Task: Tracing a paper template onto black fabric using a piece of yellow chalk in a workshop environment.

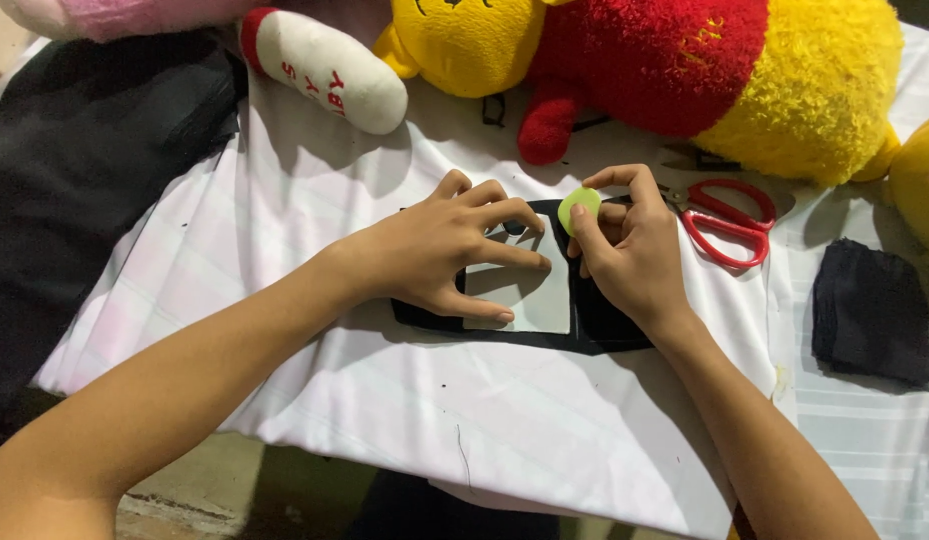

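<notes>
Left hand: the left hand [455, 250] lies palm down with its fingers spread apart, the fingertips pressing on a pale grey square card template [530, 295].
Right hand: the right hand [630, 255] has thumb and forefinger pinched together on a small round yellow-green chalk disc [579, 204], its lower edge at the top right corner of the template.
Template: it lies flat on a piece of black fabric [610, 325], which shows as a dark border along its bottom and right sides.
Black fabric: it rests on a white cloth with faint stripes [415, 410] that covers the work surface.
Scissors: a pair of red-handled scissors [727, 222] lies just beside the right hand, on the white cloth.
Folded stack: a stack of black fabric squares [872, 315] sits well apart to the right.
Behind the hands: a yellow plush bear in a red shirt [685, 70] and a white stuffed sock-shaped limb with a red cuff [330, 68] lie along the far edge.
Left side: a large dark garment [75, 190] covers the cloth's left edge.
</notes>
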